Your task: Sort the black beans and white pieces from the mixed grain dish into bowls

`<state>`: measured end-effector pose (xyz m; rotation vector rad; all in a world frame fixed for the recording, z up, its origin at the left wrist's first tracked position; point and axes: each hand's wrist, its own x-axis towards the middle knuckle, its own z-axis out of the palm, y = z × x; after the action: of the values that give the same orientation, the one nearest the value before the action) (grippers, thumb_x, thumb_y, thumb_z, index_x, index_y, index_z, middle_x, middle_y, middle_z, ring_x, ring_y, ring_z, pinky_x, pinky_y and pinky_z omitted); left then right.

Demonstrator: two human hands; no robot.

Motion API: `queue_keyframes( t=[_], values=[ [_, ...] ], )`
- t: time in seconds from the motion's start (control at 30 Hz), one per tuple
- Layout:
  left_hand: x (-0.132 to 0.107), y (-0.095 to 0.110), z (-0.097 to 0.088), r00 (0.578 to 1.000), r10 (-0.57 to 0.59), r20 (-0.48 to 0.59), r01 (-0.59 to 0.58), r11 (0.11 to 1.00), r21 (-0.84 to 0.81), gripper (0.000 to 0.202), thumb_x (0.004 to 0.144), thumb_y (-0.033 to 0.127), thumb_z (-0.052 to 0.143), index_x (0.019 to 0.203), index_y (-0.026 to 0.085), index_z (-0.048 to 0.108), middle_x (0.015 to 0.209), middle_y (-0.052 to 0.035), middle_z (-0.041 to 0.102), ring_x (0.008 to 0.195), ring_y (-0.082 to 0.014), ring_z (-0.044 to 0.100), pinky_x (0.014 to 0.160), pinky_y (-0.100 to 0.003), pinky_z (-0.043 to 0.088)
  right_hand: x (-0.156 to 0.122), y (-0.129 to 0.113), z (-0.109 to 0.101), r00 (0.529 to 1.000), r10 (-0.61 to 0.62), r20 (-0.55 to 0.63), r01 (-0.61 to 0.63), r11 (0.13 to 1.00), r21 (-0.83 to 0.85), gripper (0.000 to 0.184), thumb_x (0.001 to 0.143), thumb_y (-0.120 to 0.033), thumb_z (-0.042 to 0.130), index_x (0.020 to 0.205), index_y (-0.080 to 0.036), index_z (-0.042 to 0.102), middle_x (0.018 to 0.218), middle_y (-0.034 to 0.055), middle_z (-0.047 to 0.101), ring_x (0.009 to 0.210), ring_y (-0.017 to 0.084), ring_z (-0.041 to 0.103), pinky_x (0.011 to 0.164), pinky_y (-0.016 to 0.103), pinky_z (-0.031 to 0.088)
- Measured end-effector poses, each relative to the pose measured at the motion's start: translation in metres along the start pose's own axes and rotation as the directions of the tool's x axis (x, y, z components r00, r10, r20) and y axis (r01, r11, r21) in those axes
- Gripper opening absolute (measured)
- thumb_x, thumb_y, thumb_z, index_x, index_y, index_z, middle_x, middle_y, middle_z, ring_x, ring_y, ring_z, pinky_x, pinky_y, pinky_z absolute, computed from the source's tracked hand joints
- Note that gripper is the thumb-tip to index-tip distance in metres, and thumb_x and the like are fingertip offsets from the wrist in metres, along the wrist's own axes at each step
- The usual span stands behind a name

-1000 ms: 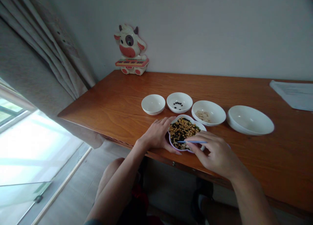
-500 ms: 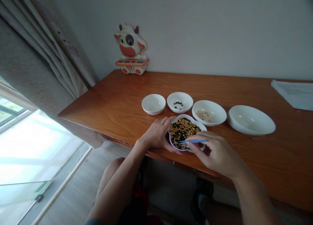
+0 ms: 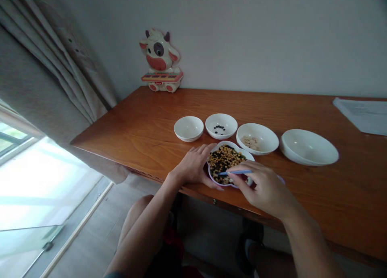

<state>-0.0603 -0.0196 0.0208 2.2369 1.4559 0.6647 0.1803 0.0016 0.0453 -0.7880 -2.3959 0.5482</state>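
Observation:
A flower-shaped dish (image 3: 229,145) full of mixed yellow and dark beans sits near the table's front edge. My left hand (image 3: 193,166) lies against its left side, fingers stretched along the rim. My right hand (image 3: 263,188) pinches blue tweezers (image 3: 234,172), whose tips reach into the beans. Behind the dish stands a row of white bowls: a small bowl with nothing in it (image 3: 188,128), one with a few black beans (image 3: 221,126), one with pale beans (image 3: 256,139) and a large one that holds nothing (image 3: 308,147).
The wooden table (image 3: 302,104) runs along a white wall. A cow-shaped toy keyboard (image 3: 160,63) stands at the back left. Papers (image 3: 362,114) lie at the right. A curtain (image 3: 48,72) and a window are on the left.
The tweezers' tips have shifted slightly within the bean dish. My left hand has stayed on the dish.

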Motion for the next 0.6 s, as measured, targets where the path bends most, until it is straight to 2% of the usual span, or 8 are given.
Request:
queue_keyframes(
  t=[0.37, 0.6],
  values=[
    [-0.0006, -0.0006, 0.0000, 1.000, 0.003, 0.002, -0.003, 1.000, 0.012, 0.122, 0.053, 0.067, 0.088, 0.152, 0.023, 0.030, 0.140, -0.0167, 0.054, 0.128, -0.0390, 0.056, 0.110, -0.052, 0.043, -0.0021, -0.0003, 0.0012, 0.999, -0.005, 0.037, 0.007, 0.998, -0.064, 0.016, 0.093, -0.023, 0.060, 0.100, -0.025, 0.074, 0.104, 0.0043, 0.077, 0.098, 0.022, 0.072, 0.092, 0.041, 0.057],
    [0.0003, -0.0007, 0.0009, 1.000, -0.008, 0.002, 0.008, 1.000, -0.014, 0.122, 0.051, 0.064, 0.090, 0.150, 0.026, 0.031, 0.140, -0.0151, 0.055, 0.128, -0.0406, 0.056, 0.110, -0.054, 0.042, -0.0004, -0.0013, 0.0043, 0.999, 0.005, 0.053, -0.003, 0.999, -0.033, 0.015, 0.093, -0.022, 0.060, 0.101, -0.024, 0.073, 0.103, 0.0043, 0.077, 0.096, 0.021, 0.071, 0.089, 0.039, 0.057]
  ],
)
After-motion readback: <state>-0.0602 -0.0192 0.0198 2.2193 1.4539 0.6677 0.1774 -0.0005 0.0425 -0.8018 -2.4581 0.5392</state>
